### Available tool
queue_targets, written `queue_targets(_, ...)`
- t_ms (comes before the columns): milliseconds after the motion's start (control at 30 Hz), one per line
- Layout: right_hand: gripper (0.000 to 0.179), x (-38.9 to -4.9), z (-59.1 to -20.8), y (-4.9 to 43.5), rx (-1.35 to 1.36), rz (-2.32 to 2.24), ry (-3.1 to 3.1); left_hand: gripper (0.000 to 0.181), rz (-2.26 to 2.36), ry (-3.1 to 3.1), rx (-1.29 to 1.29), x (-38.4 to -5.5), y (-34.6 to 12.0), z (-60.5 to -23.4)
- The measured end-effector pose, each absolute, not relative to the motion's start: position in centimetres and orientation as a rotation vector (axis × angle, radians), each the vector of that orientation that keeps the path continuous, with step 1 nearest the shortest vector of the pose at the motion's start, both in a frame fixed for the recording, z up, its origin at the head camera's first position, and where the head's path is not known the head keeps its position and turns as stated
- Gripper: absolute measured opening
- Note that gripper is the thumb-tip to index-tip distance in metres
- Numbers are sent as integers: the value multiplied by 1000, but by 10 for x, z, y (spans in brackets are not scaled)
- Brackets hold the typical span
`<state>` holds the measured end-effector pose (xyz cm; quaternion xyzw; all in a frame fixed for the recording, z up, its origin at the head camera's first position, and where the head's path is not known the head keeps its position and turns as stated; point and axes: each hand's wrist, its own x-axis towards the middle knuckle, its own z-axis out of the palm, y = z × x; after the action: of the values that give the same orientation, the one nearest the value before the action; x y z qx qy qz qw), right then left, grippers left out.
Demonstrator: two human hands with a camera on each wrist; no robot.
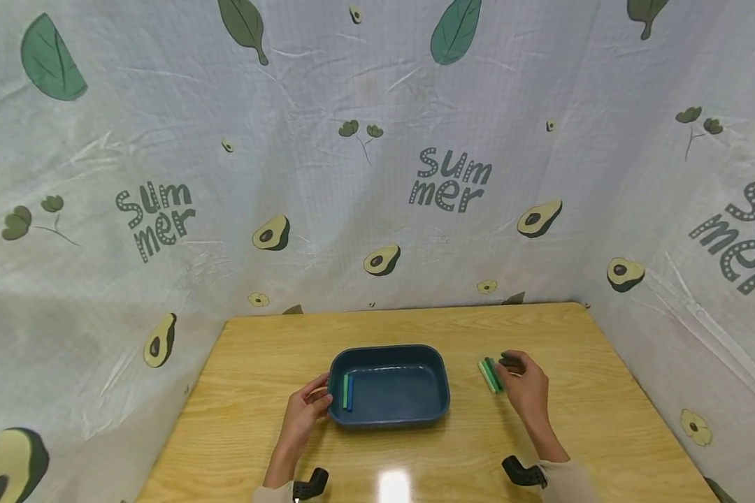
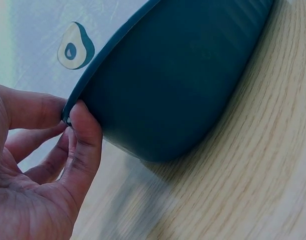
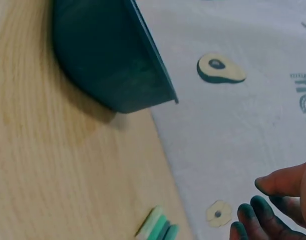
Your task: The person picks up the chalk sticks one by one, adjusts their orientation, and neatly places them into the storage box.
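Note:
My left hand [image 1: 300,418] pinches the left rim of a dark blue rectangular tub [image 1: 390,423], thumb on the outer wall in the left wrist view. Inside the tub, a light green stick [image 1: 345,391] and a blue stick [image 1: 350,393] lie side by side along the left end. To the tub's right, several light and dark green sticks [image 1: 489,375], like chalk pastels, lie in a row on the table. My right hand [image 1: 528,391] is close beside them. Nothing shows between its thumb and bent fingers [image 3: 262,207], whose tips are stained dark green.
Both hands and the tub are over a light wood-grain table [image 1: 277,342]. A pale cloth [image 1: 327,209] printed with avocados, leaves and lettering hangs along the back and both sides. Each wrist wears a black camera mount [image 1: 523,473].

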<state>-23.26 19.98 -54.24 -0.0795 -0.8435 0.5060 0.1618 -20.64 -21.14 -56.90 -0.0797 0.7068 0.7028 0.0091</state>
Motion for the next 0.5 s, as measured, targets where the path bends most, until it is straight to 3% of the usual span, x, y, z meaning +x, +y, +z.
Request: queue_targets(500, 33, -229, -569, 211, -515, 1482, -2211, 47, 2183, 2224, -245, -205, -210, -568)
